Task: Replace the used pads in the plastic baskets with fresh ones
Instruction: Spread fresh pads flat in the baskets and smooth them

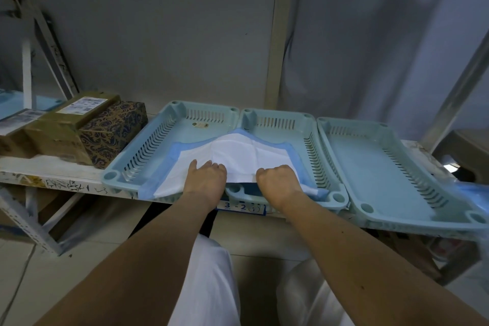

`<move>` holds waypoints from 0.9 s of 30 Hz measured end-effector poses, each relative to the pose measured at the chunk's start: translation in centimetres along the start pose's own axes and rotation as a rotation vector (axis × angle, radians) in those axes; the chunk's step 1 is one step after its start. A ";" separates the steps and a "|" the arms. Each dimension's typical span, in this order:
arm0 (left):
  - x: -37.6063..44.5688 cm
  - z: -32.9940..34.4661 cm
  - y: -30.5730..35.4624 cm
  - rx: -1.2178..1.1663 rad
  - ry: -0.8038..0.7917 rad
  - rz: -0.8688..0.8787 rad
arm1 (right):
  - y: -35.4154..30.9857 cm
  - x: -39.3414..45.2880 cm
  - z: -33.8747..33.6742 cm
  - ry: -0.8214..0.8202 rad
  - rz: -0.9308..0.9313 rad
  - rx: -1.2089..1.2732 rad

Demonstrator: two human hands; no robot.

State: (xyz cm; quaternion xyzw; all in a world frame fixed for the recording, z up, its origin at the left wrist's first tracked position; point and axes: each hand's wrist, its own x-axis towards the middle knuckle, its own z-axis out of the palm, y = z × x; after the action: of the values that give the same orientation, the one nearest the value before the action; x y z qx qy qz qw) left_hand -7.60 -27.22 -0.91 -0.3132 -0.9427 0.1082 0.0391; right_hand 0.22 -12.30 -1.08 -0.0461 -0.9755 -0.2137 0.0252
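Three pale teal plastic baskets stand side by side on a shelf: a left basket (137,151), a middle basket (312,140) and a right basket (397,174). A white pad with a blue border (238,156) is draped across the left and middle baskets, humped over the rims between them. My left hand (205,178) grips the pad's near edge, fingers curled into the fabric. My right hand (277,180) grips the same edge a little to the right. The right basket holds a flat pale blue pad on its floor.
Cardboard boxes (60,127) and a patterned brown box (113,130) sit on the shelf left of the baskets. A label reading 3-2 (239,206) is on the shelf's front edge. A blue plastic bundle (473,193) shows at the right edge. Metal shelf posts stand left and right.
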 end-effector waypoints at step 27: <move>0.0 -0.2 -0.6 -0.034 -0.053 -0.054 | 5.7 -2.2 2.9 -0.104 0.207 -0.089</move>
State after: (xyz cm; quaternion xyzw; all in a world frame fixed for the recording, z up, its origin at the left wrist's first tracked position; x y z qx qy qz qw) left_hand -7.90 -27.66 -0.56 -0.2853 -0.9532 0.0996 0.0118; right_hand 2.87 -6.11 -1.47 -0.1587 -0.9550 -0.2504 -0.0056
